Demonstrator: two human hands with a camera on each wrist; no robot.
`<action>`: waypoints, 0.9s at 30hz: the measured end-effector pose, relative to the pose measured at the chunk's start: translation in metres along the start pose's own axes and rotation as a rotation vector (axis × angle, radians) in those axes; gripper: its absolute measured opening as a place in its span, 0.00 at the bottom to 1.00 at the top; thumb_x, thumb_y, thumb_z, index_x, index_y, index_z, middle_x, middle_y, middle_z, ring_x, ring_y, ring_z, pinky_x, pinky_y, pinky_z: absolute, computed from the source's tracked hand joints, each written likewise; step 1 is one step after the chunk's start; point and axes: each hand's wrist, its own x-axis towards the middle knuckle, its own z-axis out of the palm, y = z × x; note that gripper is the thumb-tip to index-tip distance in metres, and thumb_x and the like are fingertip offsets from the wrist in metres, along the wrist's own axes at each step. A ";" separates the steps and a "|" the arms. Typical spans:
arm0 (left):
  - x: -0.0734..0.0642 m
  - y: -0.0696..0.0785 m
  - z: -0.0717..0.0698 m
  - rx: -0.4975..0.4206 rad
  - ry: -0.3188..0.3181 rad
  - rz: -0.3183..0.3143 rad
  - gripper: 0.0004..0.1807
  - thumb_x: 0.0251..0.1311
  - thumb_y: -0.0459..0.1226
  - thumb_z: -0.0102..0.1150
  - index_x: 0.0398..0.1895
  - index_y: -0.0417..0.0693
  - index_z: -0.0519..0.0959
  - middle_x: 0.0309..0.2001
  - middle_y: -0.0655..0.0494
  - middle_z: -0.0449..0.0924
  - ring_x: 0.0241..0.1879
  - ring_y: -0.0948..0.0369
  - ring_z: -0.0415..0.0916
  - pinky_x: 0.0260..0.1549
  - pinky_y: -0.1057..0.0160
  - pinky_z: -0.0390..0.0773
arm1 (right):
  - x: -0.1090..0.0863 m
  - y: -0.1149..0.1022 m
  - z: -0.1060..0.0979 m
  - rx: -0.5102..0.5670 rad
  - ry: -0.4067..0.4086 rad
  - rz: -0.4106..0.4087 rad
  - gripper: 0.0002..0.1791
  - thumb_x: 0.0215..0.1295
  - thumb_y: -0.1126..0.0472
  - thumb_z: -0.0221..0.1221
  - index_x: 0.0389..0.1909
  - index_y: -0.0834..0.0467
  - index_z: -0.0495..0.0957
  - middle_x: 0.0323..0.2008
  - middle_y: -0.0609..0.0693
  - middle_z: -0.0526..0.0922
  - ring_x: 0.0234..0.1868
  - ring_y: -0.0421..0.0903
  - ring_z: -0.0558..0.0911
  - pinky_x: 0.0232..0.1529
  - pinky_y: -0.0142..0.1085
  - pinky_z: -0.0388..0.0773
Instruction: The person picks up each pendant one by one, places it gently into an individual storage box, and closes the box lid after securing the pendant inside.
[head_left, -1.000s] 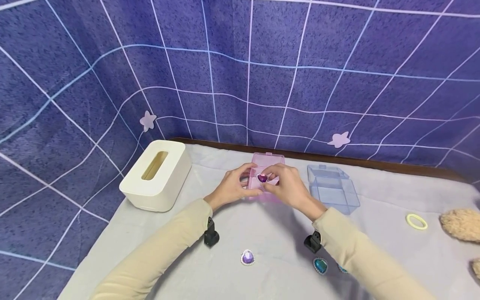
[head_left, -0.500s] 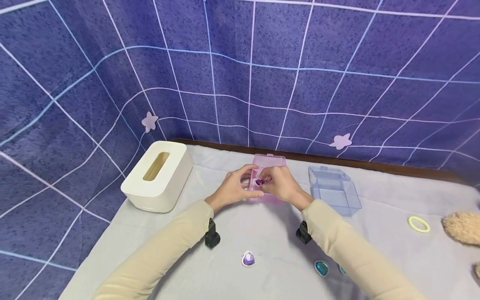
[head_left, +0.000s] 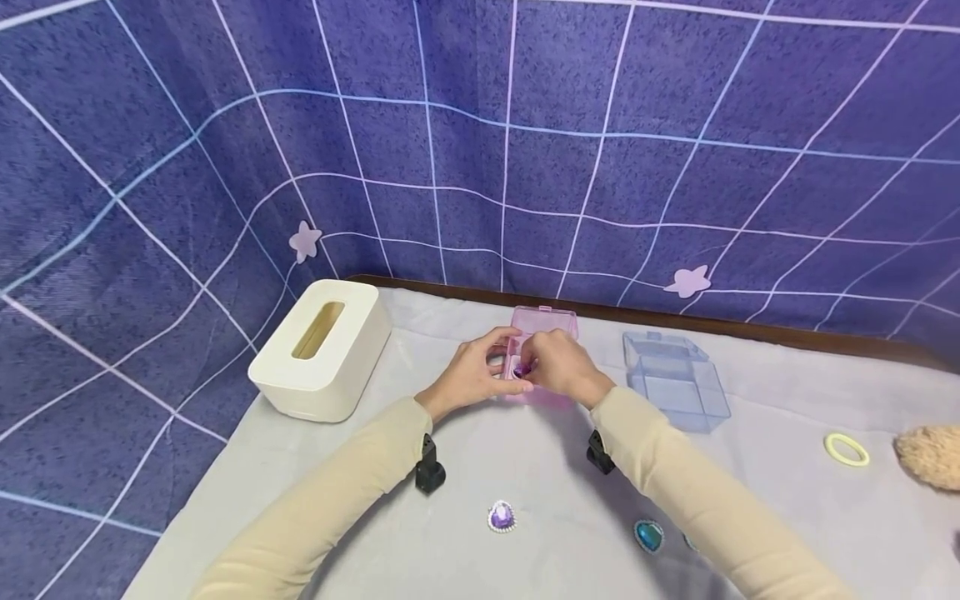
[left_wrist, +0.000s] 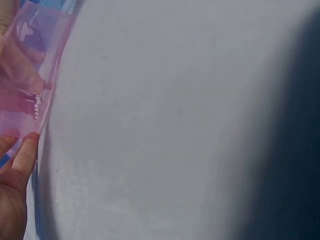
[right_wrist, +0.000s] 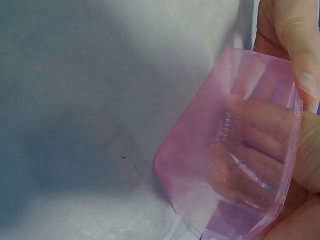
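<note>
A clear pink plastic case (head_left: 546, 318) lies with its lid tipped back near the rear of the table. My left hand (head_left: 471, 372) holds the case's left side, its thumb along the near edge. Inside the case, my right hand (head_left: 562, 367) pinches a magenta gem (head_left: 520, 370) with a beaded silver rim, mostly hidden by the fingers. Through the case wall (right_wrist: 185, 155) in the right wrist view, the right fingers and a bit of beading show. The left wrist view has the left fingertips (left_wrist: 27, 150) against the case and the beaded edge (left_wrist: 37, 107) inside.
A clear blue case (head_left: 678, 392) stands open to the right. A purple gem (head_left: 501, 517) and a teal gem (head_left: 648, 536) lie nearer, another partly under the right sleeve. A white tissue box (head_left: 322, 350), a yellow ring (head_left: 847, 449) and a fuzzy tan object (head_left: 930, 457) flank the scene.
My right hand has lowered the magenta gem from above the case down into it, turning inward as it goes. The left hand keeps its hold on the case.
</note>
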 end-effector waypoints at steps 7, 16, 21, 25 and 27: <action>0.000 0.002 -0.002 -0.004 -0.003 0.009 0.42 0.40 0.40 0.80 0.62 0.55 0.70 0.59 0.52 0.77 0.58 0.56 0.77 0.48 0.70 0.81 | 0.004 -0.004 -0.003 -0.042 -0.046 0.033 0.05 0.44 0.65 0.72 0.22 0.55 0.85 0.23 0.47 0.85 0.28 0.46 0.81 0.30 0.39 0.81; -0.001 0.002 0.000 -0.020 -0.016 0.008 0.43 0.39 0.40 0.80 0.63 0.53 0.70 0.60 0.48 0.76 0.59 0.54 0.76 0.50 0.68 0.81 | -0.006 -0.003 -0.015 -0.010 -0.042 -0.002 0.07 0.47 0.66 0.70 0.29 0.60 0.84 0.27 0.51 0.86 0.26 0.43 0.78 0.31 0.38 0.82; 0.000 0.002 -0.001 -0.034 -0.017 -0.003 0.44 0.39 0.40 0.80 0.64 0.51 0.69 0.61 0.45 0.75 0.59 0.53 0.76 0.49 0.68 0.81 | -0.021 -0.006 -0.033 0.033 0.012 -0.032 0.10 0.51 0.66 0.68 0.36 0.63 0.84 0.32 0.56 0.87 0.29 0.46 0.84 0.34 0.39 0.84; 0.000 0.004 -0.001 -0.037 -0.020 -0.015 0.45 0.39 0.39 0.80 0.65 0.50 0.68 0.60 0.44 0.75 0.59 0.53 0.77 0.48 0.69 0.81 | -0.037 -0.013 -0.046 0.009 0.022 -0.040 0.13 0.53 0.64 0.68 0.41 0.63 0.84 0.37 0.57 0.88 0.36 0.51 0.87 0.39 0.41 0.85; 0.001 0.004 -0.001 -0.032 -0.017 -0.006 0.45 0.38 0.39 0.80 0.65 0.49 0.68 0.60 0.43 0.76 0.58 0.52 0.77 0.48 0.68 0.81 | -0.046 -0.017 -0.049 -0.004 0.038 -0.054 0.14 0.53 0.64 0.68 0.42 0.62 0.84 0.38 0.57 0.88 0.37 0.52 0.87 0.40 0.42 0.85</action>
